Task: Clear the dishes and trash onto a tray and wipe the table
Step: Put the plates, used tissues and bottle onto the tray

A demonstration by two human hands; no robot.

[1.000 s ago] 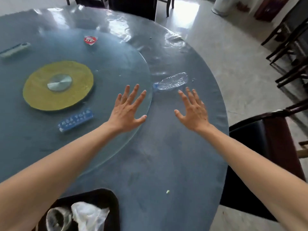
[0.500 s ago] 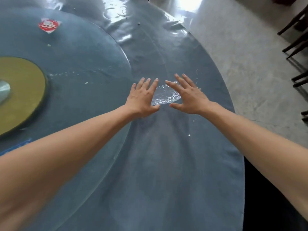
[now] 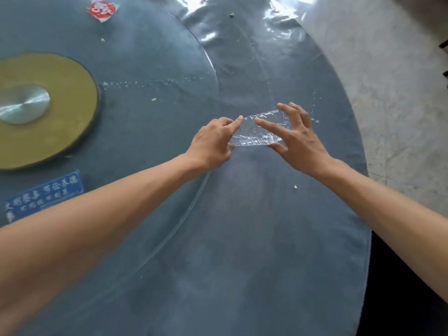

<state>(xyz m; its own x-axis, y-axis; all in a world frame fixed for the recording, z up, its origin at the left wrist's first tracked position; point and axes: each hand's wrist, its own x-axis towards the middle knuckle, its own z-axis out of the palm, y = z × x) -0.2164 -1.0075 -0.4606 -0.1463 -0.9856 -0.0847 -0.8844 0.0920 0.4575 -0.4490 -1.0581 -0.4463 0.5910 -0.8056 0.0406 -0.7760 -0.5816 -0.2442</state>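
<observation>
A crushed clear plastic bottle (image 3: 253, 136) lies on its side on the grey round table (image 3: 242, 238), just past the rim of the glass turntable (image 3: 145, 122). My left hand (image 3: 213, 143) pinches its left end between index finger and thumb. My right hand (image 3: 297, 139) curls over its right end, index finger across the top and thumb at the near side. The tray is out of view.
A red wrapper (image 3: 103, 9) lies at the far side of the turntable and a blue packet (image 3: 43, 195) at its near left. A yellow disc (image 3: 63, 112) with a metal hub marks its centre. Crumbs (image 3: 295, 187) dot the table. A dark chair (image 3: 400, 287) stands at lower right.
Both hands reached forward from flat over the table and closed on the two ends of the bottle. The view moved closer, and the tray dropped out of sight.
</observation>
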